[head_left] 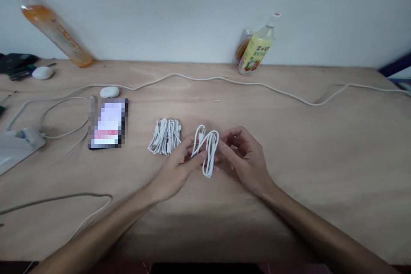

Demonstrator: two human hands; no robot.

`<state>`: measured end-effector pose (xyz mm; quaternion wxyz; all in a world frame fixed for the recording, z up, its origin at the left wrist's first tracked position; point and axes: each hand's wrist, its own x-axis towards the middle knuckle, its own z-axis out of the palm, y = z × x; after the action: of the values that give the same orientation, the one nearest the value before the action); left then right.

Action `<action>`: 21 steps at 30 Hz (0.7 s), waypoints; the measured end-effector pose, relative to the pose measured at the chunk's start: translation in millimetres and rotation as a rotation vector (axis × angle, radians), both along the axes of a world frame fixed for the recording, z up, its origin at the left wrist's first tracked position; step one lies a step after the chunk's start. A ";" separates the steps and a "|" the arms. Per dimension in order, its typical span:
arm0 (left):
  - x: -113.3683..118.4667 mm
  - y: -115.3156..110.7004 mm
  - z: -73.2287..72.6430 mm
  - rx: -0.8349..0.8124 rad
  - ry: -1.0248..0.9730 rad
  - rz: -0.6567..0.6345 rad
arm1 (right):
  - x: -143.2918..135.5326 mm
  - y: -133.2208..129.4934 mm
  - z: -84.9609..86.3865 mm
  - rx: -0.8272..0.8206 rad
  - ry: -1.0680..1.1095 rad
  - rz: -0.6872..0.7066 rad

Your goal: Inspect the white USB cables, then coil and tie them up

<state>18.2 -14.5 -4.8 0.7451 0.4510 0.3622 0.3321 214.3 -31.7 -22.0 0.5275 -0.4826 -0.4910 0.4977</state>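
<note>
A white cable [210, 154] looped into a loose coil is held over the wooden table. My left hand [183, 162] grips its left side, with the thumb on the loops. Close against the coil's right side is my right hand [245, 158], its fingers curled; whether it pinches part of the cable is hard to make out. Just left of the coil, behind my left hand, a pile of bundled white cables [165, 136] lies on the table.
A phone [109, 123] and a white case [109, 92] lie to the left. One long white cable [237, 82] crosses the table [321, 158]. Near the wall stand an orange drink bottle [58, 34] and a yellow-labelled bottle [257, 49]. A white power strip [22, 143] sits far left.
</note>
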 end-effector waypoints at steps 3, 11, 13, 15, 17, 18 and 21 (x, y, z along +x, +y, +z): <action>-0.2 -0.6 -1.8 0.020 0.034 0.012 | -1.4 -0.5 -0.5 -0.055 0.050 0.104; -1.1 -7.1 -5.5 0.205 0.172 0.050 | -1.2 4.3 4.9 -0.117 0.048 0.206; -1.2 -7.7 -3.8 0.209 0.184 0.045 | -0.3 5.5 5.6 -0.126 0.061 0.209; -1.3 -7.4 -1.7 0.202 0.186 0.057 | 0.7 6.1 4.8 -0.150 0.080 0.191; -1.1 -6.6 0.0 0.190 0.178 0.082 | 1.3 6.1 3.4 -0.181 0.088 0.150; -1.0 -6.2 0.6 0.186 0.170 0.099 | 1.4 5.8 2.7 -0.195 0.088 0.127; -0.5 -5.4 1.3 0.182 0.163 0.146 | 0.9 4.7 2.5 -0.214 0.105 0.096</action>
<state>17.7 -19.9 -3.5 0.6428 0.5147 0.4218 0.3793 215.2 -27.0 -19.5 0.4735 -0.4855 -0.4291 0.5966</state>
